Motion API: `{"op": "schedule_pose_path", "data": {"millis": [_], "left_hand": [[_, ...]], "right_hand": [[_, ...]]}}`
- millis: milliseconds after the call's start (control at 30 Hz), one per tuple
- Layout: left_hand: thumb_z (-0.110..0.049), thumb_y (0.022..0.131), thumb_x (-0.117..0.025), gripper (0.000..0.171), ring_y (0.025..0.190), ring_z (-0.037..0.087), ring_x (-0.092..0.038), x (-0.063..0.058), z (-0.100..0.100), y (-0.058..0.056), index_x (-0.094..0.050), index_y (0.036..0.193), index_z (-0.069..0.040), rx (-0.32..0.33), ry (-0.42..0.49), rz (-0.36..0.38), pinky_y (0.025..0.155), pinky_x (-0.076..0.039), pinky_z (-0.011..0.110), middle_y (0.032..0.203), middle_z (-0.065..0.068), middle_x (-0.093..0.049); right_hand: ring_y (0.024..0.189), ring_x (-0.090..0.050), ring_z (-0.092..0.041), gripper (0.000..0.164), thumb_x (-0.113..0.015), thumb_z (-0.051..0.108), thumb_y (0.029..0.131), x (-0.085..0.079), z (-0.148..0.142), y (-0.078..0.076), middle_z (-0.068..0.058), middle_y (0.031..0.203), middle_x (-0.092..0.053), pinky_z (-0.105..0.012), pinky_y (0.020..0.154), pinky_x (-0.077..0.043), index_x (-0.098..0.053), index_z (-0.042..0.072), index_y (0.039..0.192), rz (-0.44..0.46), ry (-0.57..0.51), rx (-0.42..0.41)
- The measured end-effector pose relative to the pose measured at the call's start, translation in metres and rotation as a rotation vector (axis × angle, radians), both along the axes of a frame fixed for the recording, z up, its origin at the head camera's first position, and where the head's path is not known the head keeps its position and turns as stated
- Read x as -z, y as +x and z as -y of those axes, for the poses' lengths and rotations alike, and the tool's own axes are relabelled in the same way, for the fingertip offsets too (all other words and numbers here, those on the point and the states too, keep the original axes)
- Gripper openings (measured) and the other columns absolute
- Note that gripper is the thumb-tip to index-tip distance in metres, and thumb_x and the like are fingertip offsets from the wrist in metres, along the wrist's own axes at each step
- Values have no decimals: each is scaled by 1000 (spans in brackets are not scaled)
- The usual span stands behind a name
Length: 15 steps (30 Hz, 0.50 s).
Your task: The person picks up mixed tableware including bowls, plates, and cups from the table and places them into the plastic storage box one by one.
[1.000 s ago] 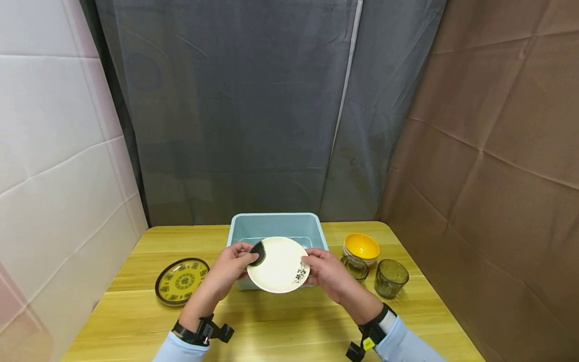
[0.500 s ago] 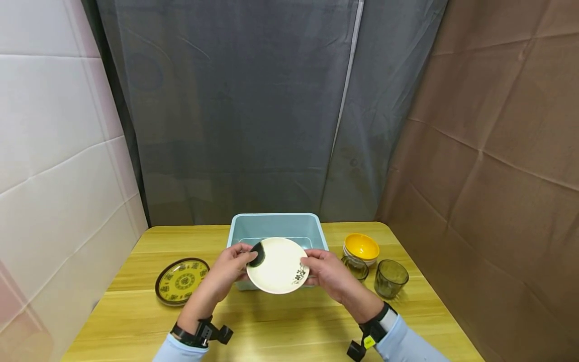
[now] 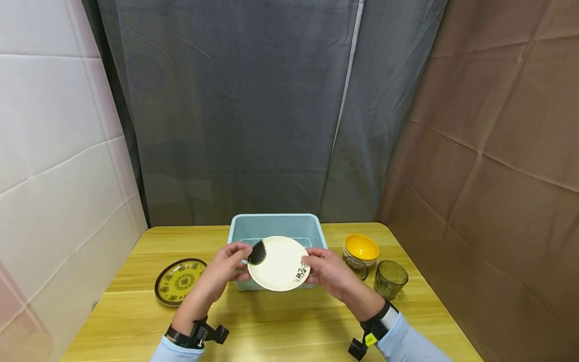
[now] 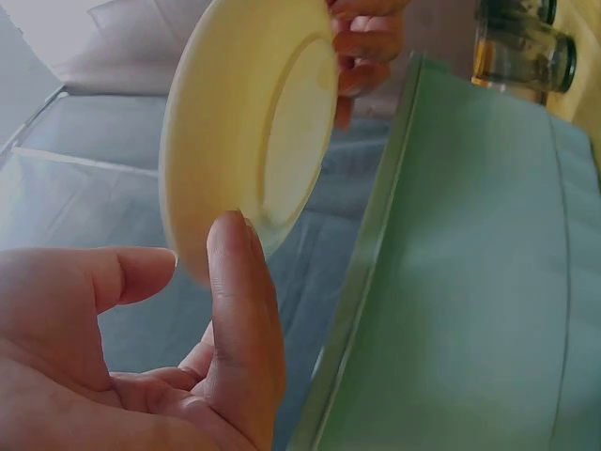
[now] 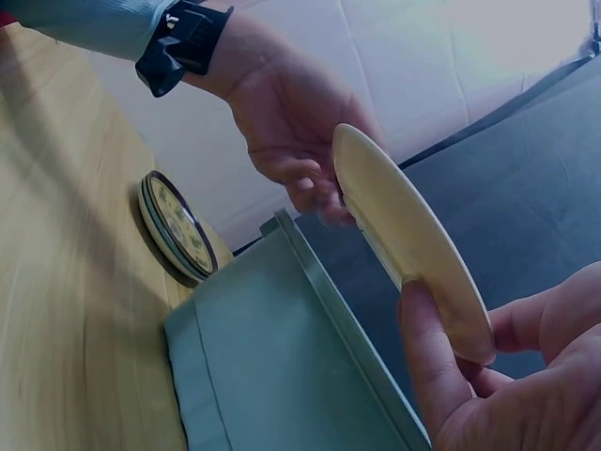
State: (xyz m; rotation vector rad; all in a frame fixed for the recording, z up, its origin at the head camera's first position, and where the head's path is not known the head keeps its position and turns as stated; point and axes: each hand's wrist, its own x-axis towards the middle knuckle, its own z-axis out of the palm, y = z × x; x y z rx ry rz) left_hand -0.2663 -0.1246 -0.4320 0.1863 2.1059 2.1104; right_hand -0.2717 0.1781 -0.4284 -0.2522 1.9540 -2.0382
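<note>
A white plate (image 3: pixel 278 264) with a dark patch and a floral print is held up in front of the blue plastic basin (image 3: pixel 278 224). My right hand (image 3: pixel 332 271) pinches its right edge, thumb on the face and fingers underneath. At the opposite edge is my left hand (image 3: pixel 221 266). In the left wrist view its thumb (image 4: pixel 141 272) stands off the rim, while a straight finger (image 4: pixel 235 291) lies at the underside; whether that finger touches is unclear. The right wrist view shows the plate (image 5: pixel 413 235) edge-on above the basin's rim.
On the left of the wooden table (image 3: pixel 267 332) lies a small stack of plates, the top one yellow-patterned (image 3: pixel 183 281). To the right stand a yellow bowl (image 3: pixel 362 246) stacked on a white one, and two dark glasses, one the nearer glass (image 3: pixel 391 279).
My left hand has shifted slightly left and its thumb has come off the plate's face. The right hand keeps its pinch, and the plate has barely moved.
</note>
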Motion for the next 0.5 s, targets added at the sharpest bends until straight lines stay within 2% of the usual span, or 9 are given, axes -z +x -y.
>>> {"op": "schedule_pose_path", "data": {"millis": [233, 500], "left_hand": [[-24, 115, -62, 34, 91, 21, -71, 1, 34, 5, -59, 135, 3, -41, 27, -13, 80, -66, 33, 114, 14, -67], [-37, 115, -63, 43, 98, 25, -69, 13, 62, 10, -60, 136, 0, -157, -36, 26, 82, -64, 32, 118, 15, -68]], "right_hand": [[95, -78, -17, 43, -56, 10, 115, -5, -3, -10, -10, 111, -77, -38, 87, -66, -54, -17, 148, 9, 23, 3], [90, -78, -17, 41, -59, 10, 115, -18, -9, -31, -9, 107, -76, -37, 86, -67, -56, -16, 146, 18, 68, 11]]}}
